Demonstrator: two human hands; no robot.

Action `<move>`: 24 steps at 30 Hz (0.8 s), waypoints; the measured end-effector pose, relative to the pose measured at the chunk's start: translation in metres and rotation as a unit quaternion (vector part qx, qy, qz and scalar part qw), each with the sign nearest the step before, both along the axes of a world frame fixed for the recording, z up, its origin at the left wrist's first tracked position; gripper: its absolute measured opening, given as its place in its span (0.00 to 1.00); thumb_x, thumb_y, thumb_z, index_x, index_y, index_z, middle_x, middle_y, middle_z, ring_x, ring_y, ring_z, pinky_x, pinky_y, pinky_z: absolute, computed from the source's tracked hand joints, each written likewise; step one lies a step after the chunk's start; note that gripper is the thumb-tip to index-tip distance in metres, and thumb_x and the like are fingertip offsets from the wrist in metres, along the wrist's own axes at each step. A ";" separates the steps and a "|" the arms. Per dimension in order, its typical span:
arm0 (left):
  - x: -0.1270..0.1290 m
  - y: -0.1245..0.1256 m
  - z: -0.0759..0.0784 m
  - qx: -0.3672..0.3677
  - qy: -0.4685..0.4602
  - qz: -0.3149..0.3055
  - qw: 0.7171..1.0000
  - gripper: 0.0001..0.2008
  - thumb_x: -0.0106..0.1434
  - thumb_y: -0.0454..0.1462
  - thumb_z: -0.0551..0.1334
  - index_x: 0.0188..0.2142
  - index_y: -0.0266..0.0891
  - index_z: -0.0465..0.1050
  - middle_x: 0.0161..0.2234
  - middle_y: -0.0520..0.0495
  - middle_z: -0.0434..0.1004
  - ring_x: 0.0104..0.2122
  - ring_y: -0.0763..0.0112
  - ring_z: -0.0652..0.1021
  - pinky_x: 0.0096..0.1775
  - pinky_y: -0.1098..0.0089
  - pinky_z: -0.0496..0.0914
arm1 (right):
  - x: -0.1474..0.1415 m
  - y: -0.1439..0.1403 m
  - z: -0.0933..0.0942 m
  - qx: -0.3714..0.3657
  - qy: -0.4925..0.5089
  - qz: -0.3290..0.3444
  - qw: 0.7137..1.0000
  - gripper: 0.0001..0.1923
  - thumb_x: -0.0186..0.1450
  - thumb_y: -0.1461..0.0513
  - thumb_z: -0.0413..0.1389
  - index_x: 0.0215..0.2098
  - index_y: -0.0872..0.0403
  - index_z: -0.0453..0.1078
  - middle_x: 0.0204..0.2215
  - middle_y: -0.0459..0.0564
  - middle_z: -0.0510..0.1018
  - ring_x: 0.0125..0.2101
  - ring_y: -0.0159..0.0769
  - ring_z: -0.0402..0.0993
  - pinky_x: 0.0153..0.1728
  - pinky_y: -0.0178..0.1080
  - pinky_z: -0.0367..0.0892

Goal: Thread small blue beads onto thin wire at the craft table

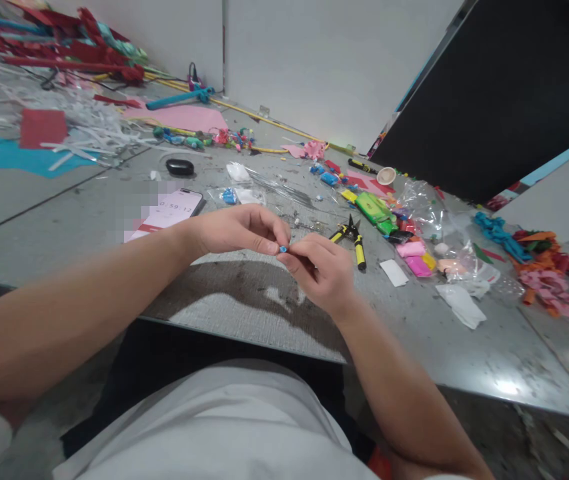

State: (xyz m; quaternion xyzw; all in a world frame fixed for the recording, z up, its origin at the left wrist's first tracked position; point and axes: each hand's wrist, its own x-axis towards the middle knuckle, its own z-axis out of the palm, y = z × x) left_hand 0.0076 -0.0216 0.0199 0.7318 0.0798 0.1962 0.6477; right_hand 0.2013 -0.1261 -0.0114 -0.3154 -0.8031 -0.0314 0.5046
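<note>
Table (64, 227): grey, spread beneath both my forearms and running back to a pale wall.
Black panel (489, 93): slanting, at the far right.
My arms: bare, coming in from either side, wrists angled inward over the table's near part.
Coloured heap (89, 40): mostly red, far left, with white paper strips (94, 127) in front.
Clear bags and bright packets (417, 263): spread to the right, well apart from my hands.
Left hand (247, 230): palm down, thumb and forefinger pinched together.
Right hand (321, 270): curled, thumb and forefinger nearly closed, meeting the left at their tips.
Phone (169, 210): digits on its screen, lower edge overlapped by my left forearm.
Yellow-handled cutters (359, 253): jaws parted, just beyond my right hand.
Black case (180, 167): behind the phone.
Small blue piece (283, 249): held between both hands' fingertips, mostly hidden.
</note>
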 end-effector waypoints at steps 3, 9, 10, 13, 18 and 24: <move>-0.001 0.002 -0.002 -0.004 -0.016 -0.017 1.000 0.15 0.53 0.46 0.79 0.32 0.40 0.84 0.33 0.45 0.82 0.34 0.67 0.81 0.41 0.68 0.76 | -0.001 -0.001 0.001 -0.010 0.000 0.002 1.000 0.08 0.73 0.58 0.59 0.36 0.52 0.72 0.27 0.45 0.75 0.25 0.29 0.68 0.28 0.34 0.66; -0.001 0.003 -0.005 -0.015 -0.027 -0.026 0.999 0.12 0.53 0.43 0.79 0.33 0.40 0.85 0.33 0.45 0.82 0.33 0.69 0.81 0.41 0.68 0.76 | -0.001 -0.001 -0.001 -0.011 -0.006 0.008 1.000 0.07 0.74 0.60 0.57 0.36 0.51 0.71 0.27 0.46 0.75 0.27 0.30 0.69 0.28 0.35 0.65; -0.001 0.003 -0.005 -0.013 -0.027 -0.025 0.999 0.12 0.53 0.44 0.79 0.33 0.40 0.86 0.33 0.45 0.82 0.33 0.69 0.81 0.41 0.68 0.76 | 0.000 -0.001 -0.001 -0.010 -0.004 0.013 1.000 0.07 0.73 0.60 0.58 0.36 0.52 0.71 0.27 0.46 0.75 0.26 0.30 0.69 0.28 0.35 0.65; -0.002 0.002 -0.005 -0.003 -0.022 -0.027 0.999 0.13 0.54 0.45 0.79 0.34 0.40 0.86 0.33 0.45 0.82 0.33 0.69 0.81 0.41 0.68 0.76 | 0.000 -0.001 -0.002 -0.015 -0.004 0.015 1.000 0.09 0.74 0.59 0.58 0.35 0.52 0.71 0.26 0.45 0.74 0.26 0.30 0.67 0.28 0.35 0.64; -0.004 0.003 -0.005 0.028 -0.003 -0.043 0.999 0.10 0.61 0.45 0.74 0.36 0.42 0.87 0.34 0.44 0.83 0.35 0.69 0.80 0.42 0.69 0.75 | 0.000 0.000 -0.002 -0.031 -0.008 -0.008 0.999 0.15 0.73 0.55 0.58 0.30 0.52 0.69 0.23 0.44 0.70 0.24 0.30 0.64 0.27 0.35 0.62; -0.006 0.005 -0.008 0.037 0.016 -0.057 0.998 0.13 0.61 0.47 0.74 0.40 0.43 0.87 0.37 0.43 0.84 0.37 0.66 0.81 0.43 0.67 0.76 | 0.002 0.001 -0.003 -0.064 -0.024 -0.025 0.997 0.22 0.74 0.50 0.57 0.25 0.52 0.66 0.21 0.43 0.67 0.23 0.30 0.61 0.27 0.36 0.59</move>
